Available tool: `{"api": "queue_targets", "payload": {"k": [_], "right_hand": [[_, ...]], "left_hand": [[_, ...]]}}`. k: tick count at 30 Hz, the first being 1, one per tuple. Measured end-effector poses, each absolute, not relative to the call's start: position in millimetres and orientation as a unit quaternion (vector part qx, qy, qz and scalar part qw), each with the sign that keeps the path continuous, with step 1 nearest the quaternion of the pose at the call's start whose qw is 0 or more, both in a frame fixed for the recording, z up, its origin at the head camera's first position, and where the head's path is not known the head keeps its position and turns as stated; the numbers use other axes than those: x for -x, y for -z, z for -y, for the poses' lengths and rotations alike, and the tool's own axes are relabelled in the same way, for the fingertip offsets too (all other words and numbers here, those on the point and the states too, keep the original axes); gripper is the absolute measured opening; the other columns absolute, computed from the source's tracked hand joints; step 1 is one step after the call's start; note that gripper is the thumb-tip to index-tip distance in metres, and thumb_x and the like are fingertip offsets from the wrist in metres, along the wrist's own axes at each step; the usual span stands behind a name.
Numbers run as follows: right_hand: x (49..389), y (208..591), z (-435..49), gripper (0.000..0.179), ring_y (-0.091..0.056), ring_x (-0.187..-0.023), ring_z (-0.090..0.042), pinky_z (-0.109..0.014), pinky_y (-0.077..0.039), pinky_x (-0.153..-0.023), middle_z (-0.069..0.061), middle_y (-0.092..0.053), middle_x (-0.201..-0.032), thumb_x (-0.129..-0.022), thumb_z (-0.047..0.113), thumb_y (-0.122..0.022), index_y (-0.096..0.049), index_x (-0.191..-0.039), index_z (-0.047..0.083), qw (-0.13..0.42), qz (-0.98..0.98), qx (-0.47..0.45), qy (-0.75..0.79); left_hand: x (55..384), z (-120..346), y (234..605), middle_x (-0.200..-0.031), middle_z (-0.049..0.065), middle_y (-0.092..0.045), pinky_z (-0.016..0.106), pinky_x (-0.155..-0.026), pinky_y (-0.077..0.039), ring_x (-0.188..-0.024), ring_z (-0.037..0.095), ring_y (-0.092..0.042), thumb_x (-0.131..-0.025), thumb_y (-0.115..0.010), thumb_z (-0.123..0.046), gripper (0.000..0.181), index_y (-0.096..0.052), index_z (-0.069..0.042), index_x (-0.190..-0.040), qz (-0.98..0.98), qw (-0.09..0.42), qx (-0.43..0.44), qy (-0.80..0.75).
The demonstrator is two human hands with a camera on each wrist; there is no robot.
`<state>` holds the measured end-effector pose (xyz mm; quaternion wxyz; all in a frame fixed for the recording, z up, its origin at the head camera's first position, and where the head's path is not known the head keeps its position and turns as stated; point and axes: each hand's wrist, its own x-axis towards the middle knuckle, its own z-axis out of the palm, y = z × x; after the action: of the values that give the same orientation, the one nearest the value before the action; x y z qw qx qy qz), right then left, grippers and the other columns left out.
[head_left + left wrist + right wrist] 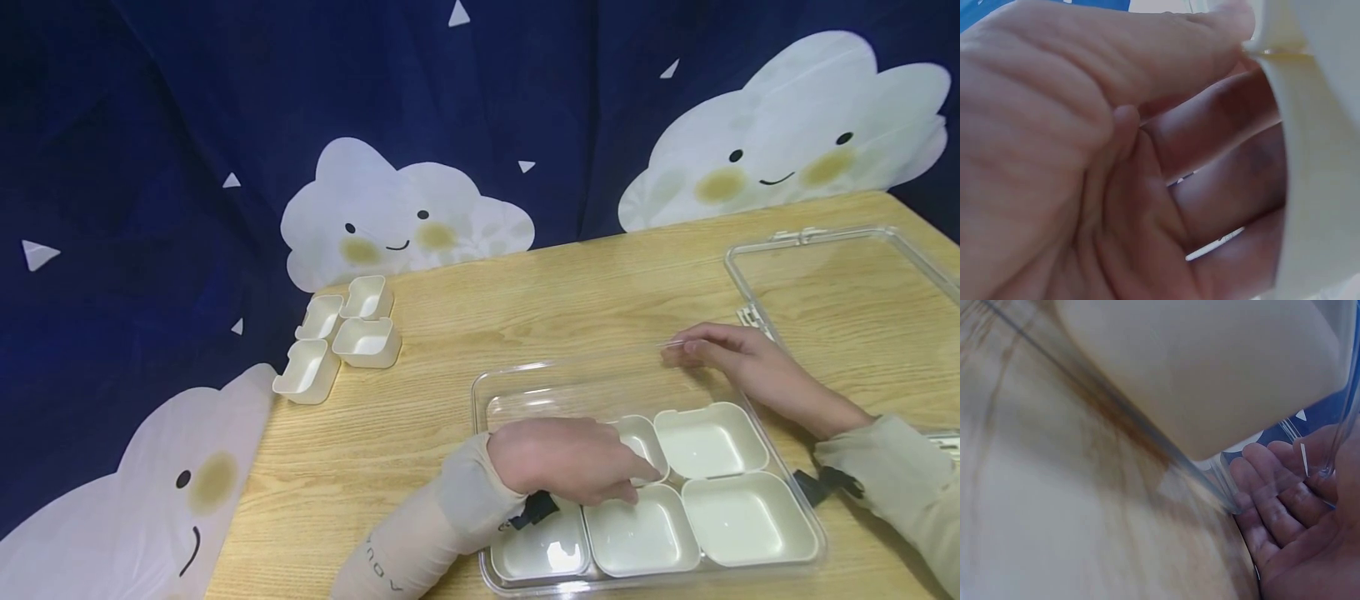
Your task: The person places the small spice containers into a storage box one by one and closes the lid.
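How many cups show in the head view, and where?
9: four cups at left on the table; five in the clear box, three in the near row and two in the far row, one partly behind the left hand. That hand may hide another.

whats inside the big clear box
Five cream cups show inside the clear box, some partly covered by the left hand and wrist. Whatever lies directly beneath that hand cannot be seen.
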<state>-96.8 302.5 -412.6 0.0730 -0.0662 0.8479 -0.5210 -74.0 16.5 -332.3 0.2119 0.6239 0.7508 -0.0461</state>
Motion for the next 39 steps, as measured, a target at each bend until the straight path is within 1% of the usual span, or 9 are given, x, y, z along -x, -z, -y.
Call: {"api": "queue_targets", "payload": {"k": [7, 12, 16, 21, 30, 35, 39], "right_hand": [[96.3, 411.6, -301.8, 0.035, -0.073, -0.108, -0.001, -0.008, -0.049, -0.093, 0.004, -0.077, -0.123, -0.11, 0.033, -0.048, -0.065, -0.132, 0.01, 0.077, -0.847, 0.06, 0.522], [96.3, 411.4, -301.4, 0.035, -0.073, -0.108, -0.001, -0.009, -0.049, -0.093, 0.004, -0.077, -0.122, -0.11, 0.033, -0.048, -0.065, -0.131, 0.011, 0.074, -0.85, 0.06, 0.519], [96.9, 412.3, -301.6, 0.034, -0.073, -0.108, -0.001, -0.009, -0.05, -0.093, 0.004, -0.078, -0.122, -0.11, 0.033, -0.048, -0.066, -0.13, 0.011, 0.072, -0.85, 0.059, 0.519], [97.4, 413.8, -302.2, 0.033, -0.072, -0.108, 0.0, -0.009, -0.05, -0.093, 0.005, -0.078, -0.121, -0.11, 0.032, -0.049, -0.066, -0.129, 0.011, 0.068, -0.848, 0.06, 0.522], [97.3, 414.4, -302.6, 0.032, -0.073, -0.108, -0.001, -0.011, -0.052, -0.092, 0.005, -0.078, -0.121, -0.11, 0.03, -0.05, -0.066, -0.129, 0.009, 0.062, -0.843, 0.068, 0.529], [97.4, 414.1, -302.4, 0.032, -0.072, -0.108, 0.0, -0.01, -0.051, -0.093, 0.006, -0.078, -0.121, -0.11, 0.03, -0.05, -0.067, -0.129, 0.01, 0.06, -0.846, 0.067, 0.526], [97.2, 413.8, -302.3, 0.032, -0.072, -0.109, 0.001, -0.009, -0.05, -0.093, 0.005, -0.078, -0.121, -0.11, 0.03, -0.05, -0.067, -0.129, 0.01, 0.061, -0.845, 0.064, 0.527]], "left_hand": [[74.4, -16.7, 332.6, -0.089, -0.012, -0.064, 0.014, -0.069, -0.046, -0.074, 0.004, -0.059, -0.106, -0.059, -0.027, 0.021, -0.067, -0.024, -0.125, -0.75, 0.215, -0.624, 0.039], [74.5, -16.2, 333.0, -0.093, -0.012, -0.066, 0.014, -0.07, -0.047, -0.077, 0.004, -0.059, -0.106, -0.059, -0.027, 0.021, -0.067, -0.025, -0.125, -0.75, 0.208, -0.627, 0.04], [74.0, -16.3, 332.7, -0.09, -0.012, -0.064, 0.014, -0.069, -0.046, -0.076, 0.003, -0.058, -0.106, -0.059, -0.028, 0.018, -0.067, -0.025, -0.121, -0.751, 0.208, -0.625, 0.041], [73.4, -16.7, 331.6, -0.084, -0.012, -0.06, 0.015, -0.068, -0.045, -0.073, 0.004, -0.056, -0.106, -0.058, -0.028, 0.017, -0.067, -0.025, -0.12, -0.753, 0.22, -0.618, 0.041], [73.0, -17.1, 332.3, -0.083, -0.011, -0.06, 0.014, -0.068, -0.045, -0.072, 0.004, -0.056, -0.106, -0.059, -0.027, 0.016, -0.067, -0.024, -0.119, -0.756, 0.23, -0.612, 0.037], [73.3, -17.8, 332.7, -0.083, -0.011, -0.06, 0.015, -0.068, -0.045, -0.072, 0.004, -0.056, -0.106, -0.058, -0.027, 0.017, -0.068, -0.024, -0.12, -0.757, 0.235, -0.608, 0.034], [73.4, -18.4, 333.1, -0.081, -0.01, -0.058, 0.015, -0.066, -0.045, -0.071, 0.004, -0.056, -0.106, -0.058, -0.027, 0.014, -0.067, -0.024, -0.116, -0.758, 0.241, -0.605, 0.033]]}}
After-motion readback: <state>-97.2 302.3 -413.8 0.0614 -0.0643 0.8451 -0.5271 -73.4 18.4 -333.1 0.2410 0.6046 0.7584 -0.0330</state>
